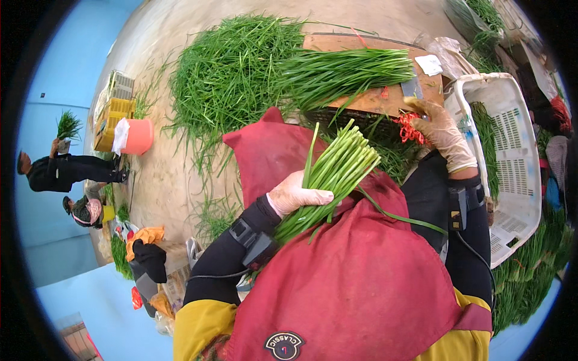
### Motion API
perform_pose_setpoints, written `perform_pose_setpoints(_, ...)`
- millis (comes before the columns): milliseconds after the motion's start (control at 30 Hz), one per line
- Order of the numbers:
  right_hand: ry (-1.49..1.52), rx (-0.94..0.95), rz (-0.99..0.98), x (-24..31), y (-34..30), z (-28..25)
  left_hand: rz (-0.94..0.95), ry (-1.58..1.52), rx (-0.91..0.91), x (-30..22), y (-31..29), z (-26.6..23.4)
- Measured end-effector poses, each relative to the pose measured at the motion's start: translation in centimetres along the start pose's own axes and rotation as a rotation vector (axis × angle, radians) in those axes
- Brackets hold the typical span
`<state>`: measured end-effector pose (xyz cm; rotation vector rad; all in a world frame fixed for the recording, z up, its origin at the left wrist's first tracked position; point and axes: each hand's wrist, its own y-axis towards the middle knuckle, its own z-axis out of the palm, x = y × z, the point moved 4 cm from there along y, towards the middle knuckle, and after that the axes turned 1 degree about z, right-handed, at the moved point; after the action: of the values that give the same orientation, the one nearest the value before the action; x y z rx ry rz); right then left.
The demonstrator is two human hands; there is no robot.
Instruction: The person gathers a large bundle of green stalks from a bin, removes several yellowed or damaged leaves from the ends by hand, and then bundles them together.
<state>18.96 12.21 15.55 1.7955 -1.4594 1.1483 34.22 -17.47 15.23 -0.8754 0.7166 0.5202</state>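
A thick bundle of green garlic chives [340, 171] lies across my left hand [301, 194], whose gloved fingers are closed round it. The pale cut ends point up and away, above the red apron [355, 271] on my lap; one long leaf trails off to the right. My right hand [442, 129], also gloved, is at the near right edge of a brown board [361, 103], its fingers in a cluster of red ties [410, 127]. Just beyond those fingers a flat grey blade [412, 88] lies on the board. How many ties the fingers pinch is hidden.
Loose chives form a large heap [232, 78] on the floor, and a straightened pile [355, 69] lies on the board. A white plastic crate [512, 156] stands close at my right. Farther left are a pink bucket [139, 136], yellow crates [112, 120] and two people [72, 171].
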Motion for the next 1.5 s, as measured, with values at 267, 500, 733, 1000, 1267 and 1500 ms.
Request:
perform_pose_setpoints(267,-0.178,0.462,-0.452,7.8,0.3,9.4,0.051,-0.006,-0.005,-0.1,0.5,1.1)
perform_pose_setpoints(500,0.216,0.174,-0.194,4.4,1.0,10.9,0.006,-0.014,0.009,0.7,0.4,0.3)
perform_pose_setpoints(733,0.456,-0.150,0.163,-3.2,3.9,3.8,-0.013,-0.051,0.046,0.1,0.2,0.5)
perform_pose_setpoints(1000,0.486,0.269,0.042,5.3,2.6,10.3,-0.087,-0.220,0.137,-0.6,0.2,0.2)
perform_pose_setpoints(1267,0.759,0.162,0.126,-0.5,1.3,6.2,-0.071,-0.195,0.101,-0.9,-0.1,-0.7)
perform_pose_setpoints(1500,0.958,0.524,0.089,1.0,-3.2,12.4,0.085,-0.036,-0.023,-4.1,1.8,-0.2)
